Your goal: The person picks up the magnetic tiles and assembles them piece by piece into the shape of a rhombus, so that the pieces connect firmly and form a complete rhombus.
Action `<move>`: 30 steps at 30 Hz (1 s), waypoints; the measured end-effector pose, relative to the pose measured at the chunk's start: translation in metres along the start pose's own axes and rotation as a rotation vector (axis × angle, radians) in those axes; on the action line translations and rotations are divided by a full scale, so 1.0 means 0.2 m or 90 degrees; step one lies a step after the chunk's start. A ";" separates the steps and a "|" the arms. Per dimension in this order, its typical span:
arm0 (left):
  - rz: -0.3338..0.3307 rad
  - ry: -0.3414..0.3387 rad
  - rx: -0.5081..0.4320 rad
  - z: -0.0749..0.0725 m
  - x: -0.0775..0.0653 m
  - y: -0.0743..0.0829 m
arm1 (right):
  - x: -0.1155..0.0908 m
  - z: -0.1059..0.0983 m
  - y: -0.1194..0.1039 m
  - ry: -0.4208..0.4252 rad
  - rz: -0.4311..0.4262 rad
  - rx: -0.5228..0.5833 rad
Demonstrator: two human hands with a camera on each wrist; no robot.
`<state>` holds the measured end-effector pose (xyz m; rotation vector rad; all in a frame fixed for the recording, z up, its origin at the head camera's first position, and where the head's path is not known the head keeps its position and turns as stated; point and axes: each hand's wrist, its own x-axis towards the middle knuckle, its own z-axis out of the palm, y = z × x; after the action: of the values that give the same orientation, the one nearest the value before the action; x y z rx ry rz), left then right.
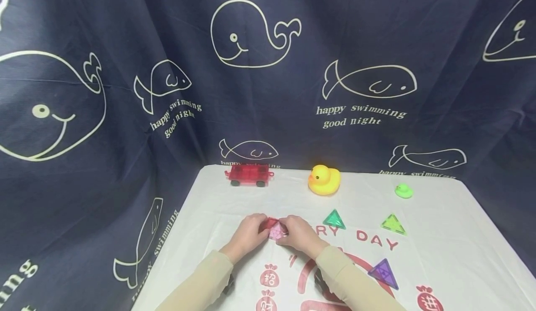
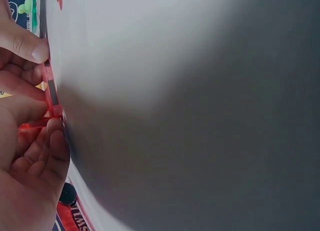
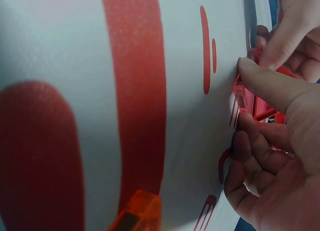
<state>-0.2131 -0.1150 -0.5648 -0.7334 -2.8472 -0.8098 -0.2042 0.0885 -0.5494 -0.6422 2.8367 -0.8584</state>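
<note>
Close together over the white table, my two hands work on a small cluster of translucent magnetic tiles. In the head view a pink triangular tile (image 1: 276,232) faces me, with a red tile (image 1: 271,220) just behind it. My left hand (image 1: 250,233) pinches the red tile from the left side. From the right, my right hand (image 1: 302,234) pinches the pink tile between thumb and fingers. The left wrist view shows red tile edges (image 2: 52,98) between both hands' fingertips, low over the tabletop. Fingers hide much of the cluster.
Behind the hands stand a red wheeled car base (image 1: 249,175), a yellow rubber duck (image 1: 324,180) and a small green duck (image 1: 404,190). Teal (image 1: 334,220), lime (image 1: 393,224) and purple (image 1: 384,274) triangular tiles lie to the right. An orange tile (image 3: 140,211) shows near the right wrist.
</note>
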 end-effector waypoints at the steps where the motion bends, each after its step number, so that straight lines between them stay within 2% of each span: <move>1: -0.001 -0.003 -0.002 0.00 0.00 0.00 | 0.00 0.00 0.00 0.000 0.000 -0.002; 9: -0.013 -0.020 -0.018 0.00 -0.02 -0.02 | 0.00 0.00 -0.01 -0.009 0.017 0.000; 18: -0.024 -0.038 -0.052 0.01 -0.01 -0.04 | -0.01 -0.01 0.01 -0.014 0.010 0.010; 25: -0.010 -0.032 -0.051 0.01 -0.01 -0.04 | -0.05 -0.09 0.07 -0.048 0.020 0.024; 30: -0.011 -0.029 -0.066 0.01 -0.02 -0.04 | -0.14 -0.17 0.15 -0.060 0.005 0.012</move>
<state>-0.2123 -0.1210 -0.5717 -0.7499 -2.8728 -0.9617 -0.1970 0.1405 -0.5376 -0.6513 2.7429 -0.8295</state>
